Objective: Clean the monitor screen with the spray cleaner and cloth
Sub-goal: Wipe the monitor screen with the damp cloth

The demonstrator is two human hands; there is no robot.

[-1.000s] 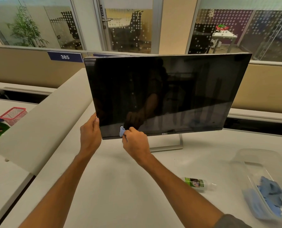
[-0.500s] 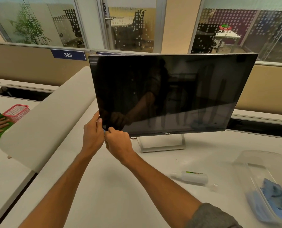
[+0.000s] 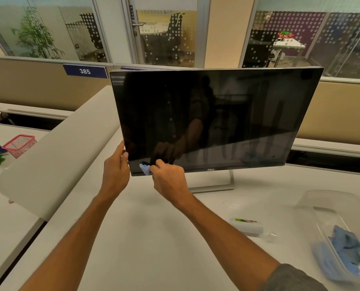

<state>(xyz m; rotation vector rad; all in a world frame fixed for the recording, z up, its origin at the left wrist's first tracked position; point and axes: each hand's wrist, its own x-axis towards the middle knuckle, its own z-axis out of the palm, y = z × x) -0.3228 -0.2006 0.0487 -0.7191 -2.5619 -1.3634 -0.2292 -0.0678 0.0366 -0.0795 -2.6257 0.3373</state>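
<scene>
1. Glass partitions and a beige divider carrying a "385" label are standing behind a white table in the head view.
2. On that table a monitor is sitting on its stand, its dark screen reflecting the person.
3. At the monitor's lower left edge the left hand is gripping the frame, thumb on the front.
4. Beside it the right hand is pinching a small blue cloth with curled fingers, pressing it to the screen's lower left corner.
5. Near the right forearm a spray bottle is lying on its side.
6. Further right a clear plastic container is holding more blue cloths.
</scene>
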